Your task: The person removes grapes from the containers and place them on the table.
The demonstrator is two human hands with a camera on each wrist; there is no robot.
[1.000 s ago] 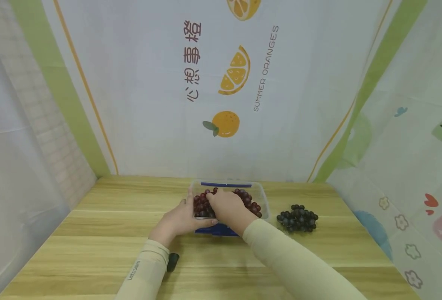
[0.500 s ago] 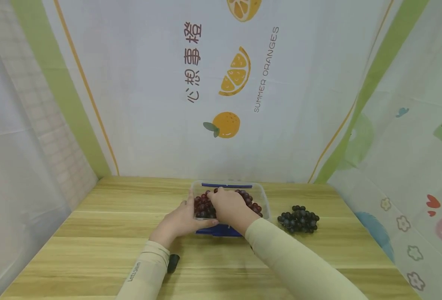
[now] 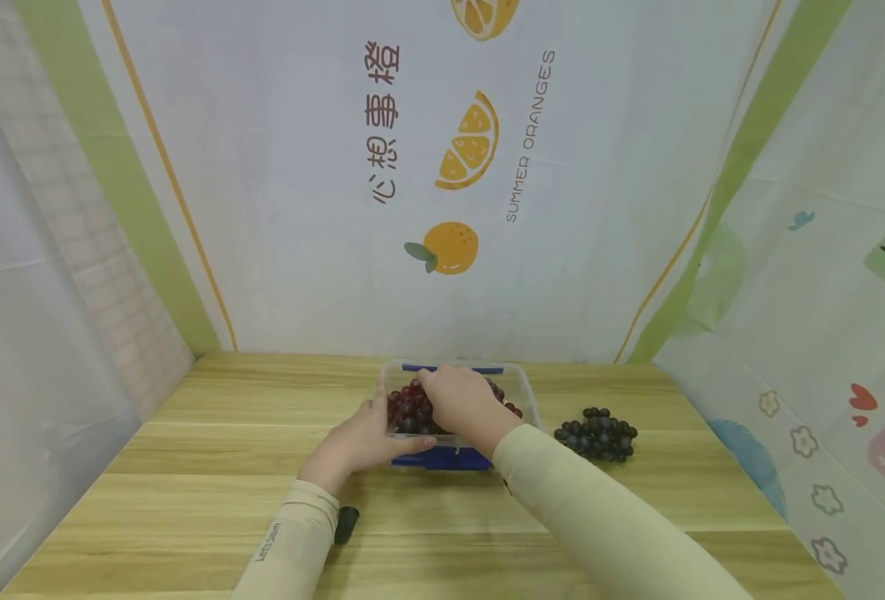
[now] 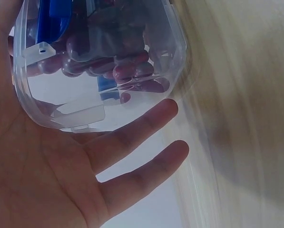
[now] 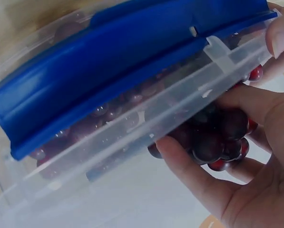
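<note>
A clear plastic food container (image 3: 534, 408) with blue latches (image 5: 108, 61) stands near the table's back edge, with red grapes (image 3: 411, 413) inside. My right hand (image 3: 463, 402) reaches down into it. Its fingers curl round a bunch of dark red grapes (image 5: 213, 145), seen just above the rim in the right wrist view. My left hand (image 3: 362, 433) rests against the container's left front corner, thumb along the front and straight fingers (image 4: 132, 137) along the side. To the right, a bunch of black grapes (image 3: 596, 435) lies on the table.
The wooden table (image 3: 210, 492) runs back to a white curtain (image 3: 315, 275) printed with oranges, with more curtain on both sides. A small black object (image 3: 347, 525) shows beside the left sleeve (image 3: 281, 542).
My right hand has risen slightly and shifted a little over the container, covering more grapes on the right. The left hand and the black grapes have stayed in place.
</note>
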